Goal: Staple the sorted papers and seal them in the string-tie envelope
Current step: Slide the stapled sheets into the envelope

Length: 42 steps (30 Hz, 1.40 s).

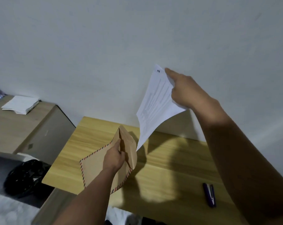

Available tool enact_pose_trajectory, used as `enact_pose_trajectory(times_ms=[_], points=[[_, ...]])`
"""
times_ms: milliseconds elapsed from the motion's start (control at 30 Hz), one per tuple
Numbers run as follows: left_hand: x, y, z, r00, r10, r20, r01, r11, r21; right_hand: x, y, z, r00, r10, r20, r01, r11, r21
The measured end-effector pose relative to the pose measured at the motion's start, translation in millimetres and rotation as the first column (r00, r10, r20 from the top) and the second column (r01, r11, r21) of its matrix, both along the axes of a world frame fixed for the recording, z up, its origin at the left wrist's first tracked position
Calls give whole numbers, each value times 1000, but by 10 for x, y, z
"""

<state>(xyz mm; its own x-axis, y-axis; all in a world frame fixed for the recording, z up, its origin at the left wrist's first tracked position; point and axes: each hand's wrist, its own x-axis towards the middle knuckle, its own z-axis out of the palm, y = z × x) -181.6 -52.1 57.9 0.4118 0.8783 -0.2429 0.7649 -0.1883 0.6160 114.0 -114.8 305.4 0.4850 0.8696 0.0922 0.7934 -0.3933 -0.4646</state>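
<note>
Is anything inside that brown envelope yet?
Nothing shows in the envelope: the left hand holds its mouth open, and the papers hang above in the right hand. Its deeper interior is hidden.

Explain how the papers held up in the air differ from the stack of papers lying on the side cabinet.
The held papers are gripped by the right hand and hang tilted above the desk; the stack on the cabinet lies flat and untouched. The held papers show faint printed lines; no print is readable on the stack. The held papers are near the envelope; the stack lies far left. Both are white.
</note>
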Motion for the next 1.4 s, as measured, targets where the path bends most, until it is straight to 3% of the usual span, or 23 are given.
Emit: enact_pose_trajectory(times_ms=[167, 400, 667, 967, 1400], points=[[25, 27, 15, 999, -2, 37, 2, 1000, 10, -173, 101, 225, 996, 68, -63, -65, 997, 49], [24, 66, -10, 1000, -7, -10, 8, 999, 49, -380, 168, -225, 990, 134, -51, -138, 986, -89], [77, -12, -21, 996, -51, -70, 57, 995, 88, -521, 252, -412, 972, 232, -40, -234, 970, -63], [97, -72, -16, 987, -98, -129, 114, 986, 122, -570, 393, -447, 965, 254, 64, -250, 966, -65], [377, -146, 126, 999, -39, 33, 33, 982, 186, -811, 189, -1044, 958, 285, 43, -279, 955, -104]])
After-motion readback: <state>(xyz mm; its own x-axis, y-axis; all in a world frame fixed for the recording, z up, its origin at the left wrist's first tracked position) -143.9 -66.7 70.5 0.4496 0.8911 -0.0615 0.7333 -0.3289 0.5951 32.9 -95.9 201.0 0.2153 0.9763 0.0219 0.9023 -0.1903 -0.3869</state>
